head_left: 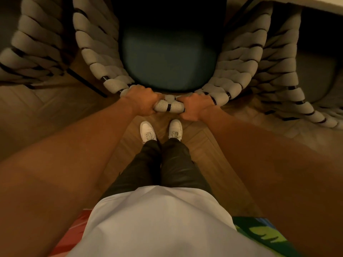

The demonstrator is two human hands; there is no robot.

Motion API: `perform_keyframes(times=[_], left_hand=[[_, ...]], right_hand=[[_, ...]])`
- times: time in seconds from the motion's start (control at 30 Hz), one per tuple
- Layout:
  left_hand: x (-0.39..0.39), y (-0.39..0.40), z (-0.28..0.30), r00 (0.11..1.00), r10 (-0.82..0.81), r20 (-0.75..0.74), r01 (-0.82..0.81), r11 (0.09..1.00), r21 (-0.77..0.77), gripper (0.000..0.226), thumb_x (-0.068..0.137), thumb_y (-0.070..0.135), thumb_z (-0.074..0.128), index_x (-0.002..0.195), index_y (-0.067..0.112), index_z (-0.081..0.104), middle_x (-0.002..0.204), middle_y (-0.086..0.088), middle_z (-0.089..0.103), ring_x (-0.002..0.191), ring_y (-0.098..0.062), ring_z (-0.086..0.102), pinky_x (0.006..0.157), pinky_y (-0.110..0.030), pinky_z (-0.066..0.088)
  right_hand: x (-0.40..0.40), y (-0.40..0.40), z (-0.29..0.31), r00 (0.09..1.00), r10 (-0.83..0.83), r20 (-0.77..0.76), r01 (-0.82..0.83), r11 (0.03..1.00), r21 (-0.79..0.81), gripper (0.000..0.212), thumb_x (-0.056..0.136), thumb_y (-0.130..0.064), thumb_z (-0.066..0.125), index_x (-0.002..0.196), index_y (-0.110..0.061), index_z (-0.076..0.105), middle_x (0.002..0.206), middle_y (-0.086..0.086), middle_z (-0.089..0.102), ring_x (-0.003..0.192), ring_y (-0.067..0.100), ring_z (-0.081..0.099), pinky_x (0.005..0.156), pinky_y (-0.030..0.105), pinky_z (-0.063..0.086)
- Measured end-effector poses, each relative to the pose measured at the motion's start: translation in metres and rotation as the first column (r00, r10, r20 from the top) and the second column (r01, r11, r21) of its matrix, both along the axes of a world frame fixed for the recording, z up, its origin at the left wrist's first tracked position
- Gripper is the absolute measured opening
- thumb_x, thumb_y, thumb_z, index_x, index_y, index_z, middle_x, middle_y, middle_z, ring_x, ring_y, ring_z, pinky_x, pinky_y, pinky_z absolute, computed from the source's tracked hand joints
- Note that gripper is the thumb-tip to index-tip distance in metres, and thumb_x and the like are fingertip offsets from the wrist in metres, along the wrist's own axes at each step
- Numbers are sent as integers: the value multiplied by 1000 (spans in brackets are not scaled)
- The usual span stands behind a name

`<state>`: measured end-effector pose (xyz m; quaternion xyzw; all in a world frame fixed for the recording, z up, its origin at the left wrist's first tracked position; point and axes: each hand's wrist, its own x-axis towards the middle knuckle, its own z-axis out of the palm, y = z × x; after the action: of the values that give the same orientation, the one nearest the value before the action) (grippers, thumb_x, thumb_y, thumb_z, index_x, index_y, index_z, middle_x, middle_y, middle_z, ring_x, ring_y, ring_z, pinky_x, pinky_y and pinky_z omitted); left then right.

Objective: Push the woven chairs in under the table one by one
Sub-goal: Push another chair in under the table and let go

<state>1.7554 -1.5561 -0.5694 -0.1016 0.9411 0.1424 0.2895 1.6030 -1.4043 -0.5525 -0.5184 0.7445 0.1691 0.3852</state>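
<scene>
Ahead of both grips, the middle woven chair stands with its dark seat reaching into shadow beneath the counter. Two more woven chairs flank it. The left grip and right grip each clasp its top rail.

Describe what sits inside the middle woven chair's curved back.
A dark teal seat cushion fills the middle woven chair; its far end is lost in shadow. Both hands grip the back.
</scene>
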Motion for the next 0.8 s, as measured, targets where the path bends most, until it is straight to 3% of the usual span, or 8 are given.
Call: perform_keyframes(times=[0.13, 0.33, 0.57, 0.8], left_hand=[[-7, 5, 5, 999, 45, 27, -44, 999, -32, 47, 84, 61, 60, 126, 44, 53, 107, 0, 69, 96, -29, 67, 84, -48, 53], [-28, 7, 10, 993, 113, 31, -111, 993, -46, 45, 82, 60, 60, 124, 44, 55, 106, 1, 69, 94, -30, 67, 82, -49, 53], [-33, 12, 5, 995, 102, 14, -100, 991, -83, 49, 80, 62, 58, 125, 42, 55, 104, 0, 71, 93, -31, 68, 83, -50, 53], [-30, 19, 6, 990, 136, 46, -132, 987, -89, 47, 81, 60, 63, 124, 41, 57, 106, 1, 69, 96, -27, 65, 88, -48, 50]], right_hand=[[-6, -4, 0, 999, 31, 24, -31, 999, 19, 61, 87, -51, 61, 145, -39, 47, 126, 4, 64, 110, 29, 63, 92, 46, 53], [-31, -12, 3, 998, 26, 55, -28, 999, 40, 55, 90, -48, 61, 143, -37, 50, 126, 6, 65, 111, 31, 62, 91, 46, 50], [-39, -8, 0, 998, 60, 28, -61, 997, 45, 63, 91, -49, 59, 150, -34, 44, 133, 9, 61, 118, 33, 59, 95, 47, 49], [-36, -8, -4, 998, 35, 51, -40, 994, 101, 66, 86, -53, 61, 148, -37, 45, 129, 7, 62, 115, 32, 60, 97, 52, 52]])
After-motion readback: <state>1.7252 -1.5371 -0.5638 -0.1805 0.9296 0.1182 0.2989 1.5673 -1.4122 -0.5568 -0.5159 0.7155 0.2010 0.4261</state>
